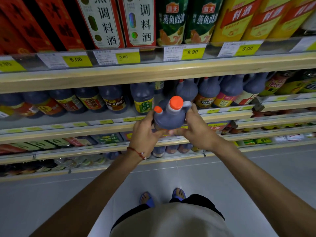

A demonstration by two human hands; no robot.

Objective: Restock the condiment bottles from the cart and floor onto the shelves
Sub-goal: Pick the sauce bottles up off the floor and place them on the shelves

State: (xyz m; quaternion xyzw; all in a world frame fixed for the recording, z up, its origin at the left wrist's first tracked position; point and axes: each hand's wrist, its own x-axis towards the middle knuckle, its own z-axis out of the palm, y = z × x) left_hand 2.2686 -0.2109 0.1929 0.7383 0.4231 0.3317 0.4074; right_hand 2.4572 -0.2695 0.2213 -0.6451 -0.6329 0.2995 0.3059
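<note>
You have the jug [170,117] clasped between both hands in front of the shelf [119,127], its two orange caps tipped toward you. Your left hand [145,135] wraps the jug's left side and underside; your right hand [196,129] grips the right side, by the handle. The jug hangs over the shelf's front edge, at about the level of the row on it.

Just behind the jug there is a gap in that row: to its left stands a bottle [143,98] with a yellow-green label, to its right a run of handled jugs [220,91] with orange caps. The upper shelf [153,72] with its price tags [192,52] overhangs the row, so headroom above the caps is tight. Lower shelves step out toward you beneath your hands. The floor [51,194] between the lowest shelf edge and your feet [162,197] lies bare.
</note>
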